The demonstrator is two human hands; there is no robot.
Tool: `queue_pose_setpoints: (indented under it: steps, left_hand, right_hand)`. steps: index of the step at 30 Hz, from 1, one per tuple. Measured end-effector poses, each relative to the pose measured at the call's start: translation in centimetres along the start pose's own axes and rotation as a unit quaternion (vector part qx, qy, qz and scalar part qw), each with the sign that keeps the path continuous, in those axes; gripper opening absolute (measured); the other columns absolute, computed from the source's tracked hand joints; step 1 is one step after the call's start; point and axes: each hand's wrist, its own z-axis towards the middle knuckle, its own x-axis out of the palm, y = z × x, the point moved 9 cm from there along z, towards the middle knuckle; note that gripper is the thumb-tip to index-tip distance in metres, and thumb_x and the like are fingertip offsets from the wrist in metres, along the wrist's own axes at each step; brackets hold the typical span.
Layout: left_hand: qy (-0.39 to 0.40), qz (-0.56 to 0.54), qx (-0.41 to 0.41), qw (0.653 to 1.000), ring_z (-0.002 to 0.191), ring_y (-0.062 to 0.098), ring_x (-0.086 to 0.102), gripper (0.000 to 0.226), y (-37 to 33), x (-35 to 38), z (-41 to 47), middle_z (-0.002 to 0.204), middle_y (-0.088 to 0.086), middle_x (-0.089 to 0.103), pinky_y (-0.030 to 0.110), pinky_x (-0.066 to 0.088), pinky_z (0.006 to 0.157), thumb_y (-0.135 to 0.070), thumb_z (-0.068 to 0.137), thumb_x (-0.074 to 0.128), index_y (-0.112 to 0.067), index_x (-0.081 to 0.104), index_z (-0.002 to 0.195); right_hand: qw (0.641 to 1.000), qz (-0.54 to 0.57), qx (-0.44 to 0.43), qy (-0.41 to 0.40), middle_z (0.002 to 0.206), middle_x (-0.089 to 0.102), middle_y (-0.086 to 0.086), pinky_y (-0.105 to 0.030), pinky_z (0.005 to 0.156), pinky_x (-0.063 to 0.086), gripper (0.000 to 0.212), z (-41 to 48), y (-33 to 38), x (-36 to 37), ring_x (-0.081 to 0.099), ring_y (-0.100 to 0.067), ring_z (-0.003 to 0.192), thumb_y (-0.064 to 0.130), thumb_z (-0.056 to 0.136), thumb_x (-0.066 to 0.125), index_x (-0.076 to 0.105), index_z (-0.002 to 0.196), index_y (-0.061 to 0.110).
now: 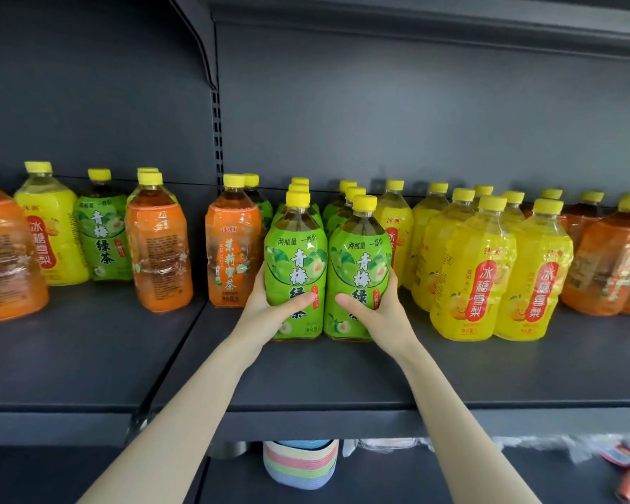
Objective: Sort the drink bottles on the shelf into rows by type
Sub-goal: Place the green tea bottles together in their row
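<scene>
Two green-label tea bottles stand side by side at the front of the shelf's middle. My left hand (270,309) grips the left green bottle (293,263) low on its label. My right hand (373,309) grips the right green bottle (359,263) the same way. Behind each one runs a row of more green bottles (337,209). Right of them stand yellow-label bottles (477,271) in rows. An orange-label bottle (231,249) stands just left of my left hand.
Orange-label bottles (611,263) stand at the far right. On the left shelf section a mixed group stands: orange (159,249), yellow (50,231) and green (102,234) bottles. The dark shelf (306,387) has bare room in front. A striped woven item (299,463) sits on the shelf below.
</scene>
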Motion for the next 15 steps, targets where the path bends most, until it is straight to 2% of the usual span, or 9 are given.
queue_pose_setpoints:
  steps: [3,7,11,15]
  left_hand:
    - [0.008,0.002,-0.010,1.000,0.112,0.005,0.057,0.091,0.02,0.02,0.22,0.122,-0.017,0.059,0.030,0.048,0.091,-0.037,0.057,0.082,-0.037,0.037,0.136]
    - [0.002,0.008,-0.011,1.000,0.108,0.001,0.057,0.082,0.09,-0.01,0.23,0.117,-0.019,0.059,0.022,0.048,0.080,-0.032,0.063,0.081,-0.037,0.038,0.133]
    - [-0.005,0.010,-0.013,1.000,0.106,0.000,0.057,0.082,0.23,-0.12,0.24,0.118,-0.018,0.059,0.020,0.048,0.079,-0.028,0.067,0.080,-0.033,0.037,0.136]
    - [-0.010,0.026,-0.008,1.000,0.103,-0.004,0.056,0.079,-0.19,0.00,-0.30,0.117,-0.020,0.058,0.013,0.047,0.068,-0.028,0.072,0.078,-0.033,0.035,0.137]
  right_hand:
    - [1.000,0.003,-0.005,-0.003,0.127,0.056,0.012,-0.036,0.097,0.051,0.109,0.22,0.11,0.05,0.058,-0.010,0.116,0.043,0.063,0.077,0.013,0.148,0.023]
    - [1.000,-0.005,0.003,-0.013,0.126,0.057,0.011,-0.032,0.093,0.052,0.104,0.35,-0.20,-0.09,0.059,-0.011,0.114,0.043,0.065,0.077,0.017,0.147,0.024]
    - [1.000,-0.010,0.007,-0.016,0.124,0.057,0.011,-0.033,0.094,0.053,0.103,0.44,-0.40,-0.13,0.059,-0.011,0.112,0.043,0.064,0.077,0.019,0.147,0.023]
    - [0.999,-0.030,0.017,-0.012,0.125,0.054,0.010,-0.032,0.094,0.051,0.097,0.32,-0.47,-0.09,0.058,-0.011,0.113,0.035,0.073,0.078,0.017,0.147,0.022]
